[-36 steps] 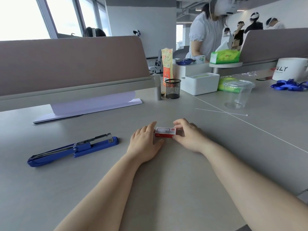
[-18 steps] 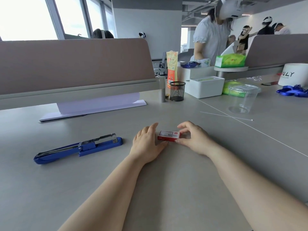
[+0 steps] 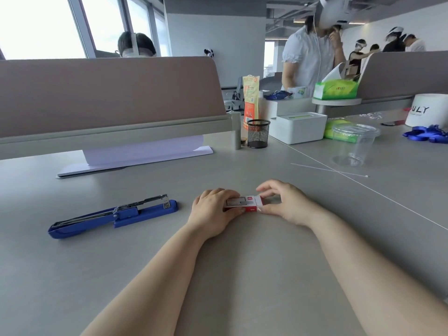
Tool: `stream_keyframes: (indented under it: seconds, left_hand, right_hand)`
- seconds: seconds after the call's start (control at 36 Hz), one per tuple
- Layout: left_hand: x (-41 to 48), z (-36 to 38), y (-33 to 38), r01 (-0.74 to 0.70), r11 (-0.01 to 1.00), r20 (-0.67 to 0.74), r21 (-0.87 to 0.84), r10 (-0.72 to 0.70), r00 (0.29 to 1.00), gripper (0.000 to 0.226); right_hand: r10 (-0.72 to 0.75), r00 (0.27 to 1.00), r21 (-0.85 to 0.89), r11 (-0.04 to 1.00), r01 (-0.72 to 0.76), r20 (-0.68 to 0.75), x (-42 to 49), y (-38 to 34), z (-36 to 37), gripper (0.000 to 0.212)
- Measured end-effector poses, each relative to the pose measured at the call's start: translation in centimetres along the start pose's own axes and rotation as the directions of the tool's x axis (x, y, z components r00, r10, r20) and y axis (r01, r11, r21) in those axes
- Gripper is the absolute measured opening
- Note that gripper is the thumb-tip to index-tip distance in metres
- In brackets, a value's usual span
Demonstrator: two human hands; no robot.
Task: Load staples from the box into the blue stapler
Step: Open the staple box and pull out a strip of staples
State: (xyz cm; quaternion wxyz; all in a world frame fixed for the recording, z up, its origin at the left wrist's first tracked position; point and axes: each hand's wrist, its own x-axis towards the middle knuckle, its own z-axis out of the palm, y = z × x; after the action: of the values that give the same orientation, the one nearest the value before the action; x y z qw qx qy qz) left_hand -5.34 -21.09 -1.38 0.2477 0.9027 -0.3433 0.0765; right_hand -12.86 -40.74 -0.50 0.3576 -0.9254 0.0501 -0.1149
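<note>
Box: small red-and-white cardboard staple box [image 3: 243,203] lies flat on the grey table [image 3: 242,275], straight ahead of me, between my two hands.
Left hand: my left hand [image 3: 213,210] rests on the table against the box's left end; its grip is closed on that end, fingers over the top and thumb along the near edge.
Right hand: my right hand [image 3: 284,202] meets the box's right end; its grip is half open, the thumb tip pressed to the near right corner and the fingers arched above the end, where I see a pale part sticking out of the sleeve. I cannot tell whether those fingers touch it.
Stapler: long blue stapler with a silver metal top rail [image 3: 114,215] lies on the table well to the left of my left hand, apart from both hands, the rail tilted up from the blue base.
Beyond: black mesh pen cup [image 3: 258,133] stands upright far back, clear plastic cup [image 3: 354,145] to its right.
</note>
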Motion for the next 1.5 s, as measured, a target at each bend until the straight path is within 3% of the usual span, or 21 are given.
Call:
stream_keyframes:
  seconds: [0.33,0.44,0.56,0.67,1.03,1.5]
  left_hand:
    - [0.0,-0.1,-0.4,0.041,0.994,-0.029,-0.1,-0.044,0.999,0.041]
    - [0.1,0.0,-0.5,0.026,0.99,-0.056,-0.137,-0.034,0.998,0.041]
    - [0.2,0.1,-0.6,0.015,0.986,-0.072,-0.164,-0.027,0.997,0.042]
    - [0.2,0.1,-0.6,0.009,0.987,-0.078,-0.162,-0.022,0.997,0.043]
    - [0.1,0.1,-0.4,-0.002,0.985,-0.091,-0.173,-0.014,0.996,0.043]
    - [0.1,0.3,-0.5,-0.006,0.98,-0.108,-0.197,-0.016,0.994,0.043]
  right_hand:
    - [0.042,0.999,0.085,0.995,-0.043,0.014,-0.6,1.3,-1.8,0.042]
    - [-0.002,0.997,0.103,0.995,0.01,-0.071,-0.4,0.8,-1.6,0.043]
    - [-0.133,0.974,-0.037,0.991,0.128,-0.185,0.0,0.2,-0.6,0.021]
    - [-0.212,0.95,-0.176,0.969,0.174,-0.229,0.3,-0.4,0.4,0.014]
    - [-0.194,0.96,-0.244,0.959,0.143,-0.201,0.2,-0.6,0.8,0.018]
    - [-0.183,0.966,-0.181,0.972,0.15,-0.182,0.6,-0.6,0.9,0.017]
